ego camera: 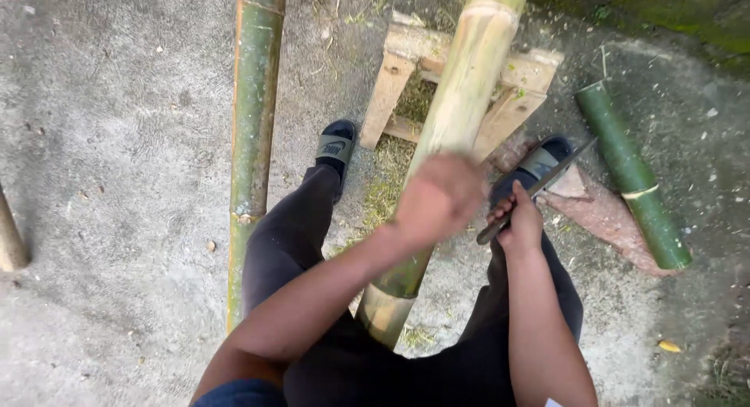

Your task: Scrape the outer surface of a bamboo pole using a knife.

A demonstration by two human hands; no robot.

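Underfoot, the concrete floor [109, 141] lay open and bare to the person's left, while the right side was crowded by a short green bamboo offcut [633, 176] lying aslant near a mossy edge at the top right corner. A pale, partly stripped bamboo pole [461, 102] ran between the person's legs, its long axis climbing from the cut end near the lap up and slightly rightward out of the top of the frame, resting across a small wooden stand [406, 63]. A second, greener bamboo pole [254, 126] lay just left of the left sandal [334, 148], nearly parallel and well apart from the first. The left hand [437, 198], blurred, sat on the pale pole below the stand, fingers curled down around it as far as the blur allowed one to tell. The right hand [519, 223] was just beside the pole, fingers clamped on the handle of a long knife [539, 187] whose blade pointed up and to the right, over the right sandal [539, 161].
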